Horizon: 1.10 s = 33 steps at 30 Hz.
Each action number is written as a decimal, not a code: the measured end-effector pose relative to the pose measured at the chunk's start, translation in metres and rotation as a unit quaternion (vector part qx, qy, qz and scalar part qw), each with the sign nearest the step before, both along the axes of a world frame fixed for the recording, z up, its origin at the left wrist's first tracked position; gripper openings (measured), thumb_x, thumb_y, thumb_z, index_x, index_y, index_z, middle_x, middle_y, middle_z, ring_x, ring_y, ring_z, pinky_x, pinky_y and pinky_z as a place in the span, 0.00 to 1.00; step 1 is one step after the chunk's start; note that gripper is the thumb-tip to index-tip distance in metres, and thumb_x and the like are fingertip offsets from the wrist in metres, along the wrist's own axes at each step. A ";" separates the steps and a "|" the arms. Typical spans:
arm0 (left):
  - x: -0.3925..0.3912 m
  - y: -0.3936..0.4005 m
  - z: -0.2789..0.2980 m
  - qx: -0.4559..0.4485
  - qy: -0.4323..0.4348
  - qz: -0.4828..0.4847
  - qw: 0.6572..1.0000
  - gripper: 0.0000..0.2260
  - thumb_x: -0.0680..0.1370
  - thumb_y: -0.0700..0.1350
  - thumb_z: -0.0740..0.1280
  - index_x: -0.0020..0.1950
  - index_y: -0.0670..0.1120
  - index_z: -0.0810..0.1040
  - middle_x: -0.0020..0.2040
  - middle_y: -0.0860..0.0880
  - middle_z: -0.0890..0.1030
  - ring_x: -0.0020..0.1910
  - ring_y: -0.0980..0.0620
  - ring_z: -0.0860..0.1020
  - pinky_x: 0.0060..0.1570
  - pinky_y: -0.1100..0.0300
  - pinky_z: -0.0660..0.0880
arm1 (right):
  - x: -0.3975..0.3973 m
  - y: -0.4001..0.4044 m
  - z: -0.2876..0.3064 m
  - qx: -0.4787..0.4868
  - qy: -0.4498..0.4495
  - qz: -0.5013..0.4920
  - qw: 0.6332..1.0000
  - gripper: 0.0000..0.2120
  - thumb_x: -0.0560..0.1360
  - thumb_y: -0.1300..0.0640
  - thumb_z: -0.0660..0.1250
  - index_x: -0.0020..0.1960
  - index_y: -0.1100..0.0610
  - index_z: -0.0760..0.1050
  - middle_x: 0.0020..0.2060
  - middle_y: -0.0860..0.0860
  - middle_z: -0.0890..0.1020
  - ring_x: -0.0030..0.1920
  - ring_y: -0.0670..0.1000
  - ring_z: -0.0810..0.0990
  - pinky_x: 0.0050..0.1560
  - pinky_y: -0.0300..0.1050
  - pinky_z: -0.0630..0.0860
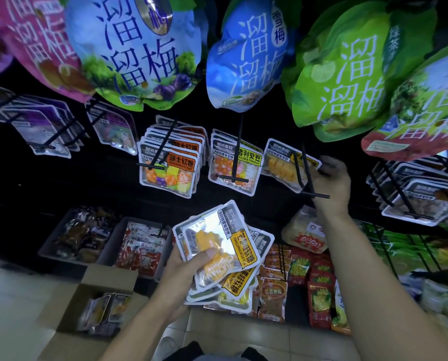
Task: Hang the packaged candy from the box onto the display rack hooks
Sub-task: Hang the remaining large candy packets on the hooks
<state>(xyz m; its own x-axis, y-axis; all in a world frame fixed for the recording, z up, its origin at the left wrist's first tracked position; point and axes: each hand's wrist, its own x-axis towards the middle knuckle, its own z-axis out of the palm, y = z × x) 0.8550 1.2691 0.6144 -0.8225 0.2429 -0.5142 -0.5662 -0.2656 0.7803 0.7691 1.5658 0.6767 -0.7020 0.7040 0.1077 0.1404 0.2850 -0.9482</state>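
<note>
Candy packets, a fanned stack with yellow labels and mango-coloured sweets behind clear windows, sit in the left hand; the thumb presses the top packet's window and the fingers curl beneath the stack. Below and left of that grip, an open cardboard box stands on the tiled floor with more of the same packets upright inside. Above and right of the stack, the right hand is raised to a black wire hook, its fingers pinching the right edge of a single packet that already sits on the hook's prongs. Left of this pinch, neighbouring hooks carry a row labelled in yellow and a thicker row labelled in orange. Behind the left hand, grey bins of wrapped snacks line the lowest shelf. Farthest, above both hands, large plum-snack bags hang in pink, blue and green.
</note>
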 end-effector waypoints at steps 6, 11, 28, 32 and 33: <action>0.002 0.004 0.000 -0.033 0.026 -0.002 0.999 0.27 0.66 0.46 0.79 0.63 0.49 0.78 0.54 0.45 0.88 0.53 0.42 0.87 0.59 0.42 0.81 | 0.092 -0.073 0.006 -0.029 -0.058 0.113 0.991 0.10 0.75 0.45 0.75 0.43 0.50 0.79 0.43 0.45 0.83 0.48 0.44 0.82 0.54 0.42 0.74; 0.007 0.013 -0.001 -0.035 0.042 -0.011 0.998 0.27 0.65 0.47 0.79 0.62 0.51 0.77 0.55 0.45 0.88 0.55 0.41 0.86 0.59 0.41 0.80 | 0.133 -0.111 0.002 0.087 -0.177 0.269 0.943 0.22 0.62 0.29 0.73 0.47 0.43 0.81 0.60 0.31 0.72 0.65 0.33 0.68 0.58 0.28 0.64; 0.018 0.015 -0.015 -0.126 0.064 -0.068 0.988 0.17 0.74 0.44 0.76 0.57 0.57 0.74 0.51 0.55 0.86 0.38 0.62 0.85 0.31 0.67 0.78 | 0.130 -0.064 0.022 -0.173 -0.025 0.080 0.981 0.05 0.80 0.57 0.68 0.54 0.53 0.82 0.46 0.46 0.88 0.47 0.47 0.87 0.55 0.51 0.79; 0.019 0.009 -0.015 -0.137 0.060 -0.083 0.985 0.25 0.67 0.51 0.80 0.61 0.60 0.74 0.52 0.58 0.87 0.47 0.58 0.86 0.39 0.60 0.79 | 0.110 -0.048 0.028 -0.123 -0.027 0.085 0.988 0.09 0.82 0.51 0.67 0.59 0.45 0.82 0.55 0.43 0.86 0.60 0.48 0.83 0.64 0.54 0.73; 0.020 0.008 -0.014 -0.139 0.062 -0.085 0.985 0.25 0.67 0.51 0.80 0.60 0.61 0.73 0.51 0.61 0.87 0.46 0.59 0.86 0.39 0.60 0.80 | 0.105 -0.046 0.028 -0.116 -0.025 0.089 0.989 0.08 0.82 0.51 0.66 0.59 0.44 0.82 0.56 0.42 0.86 0.61 0.47 0.82 0.66 0.54 0.73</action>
<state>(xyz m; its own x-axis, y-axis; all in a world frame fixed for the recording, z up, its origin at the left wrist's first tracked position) 0.8751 1.2770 0.5999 -0.8430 0.2470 -0.4778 -0.4792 0.0586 0.8757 0.8742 1.5195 0.7052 -0.8168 0.5714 -0.0797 0.1559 0.0856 -0.9841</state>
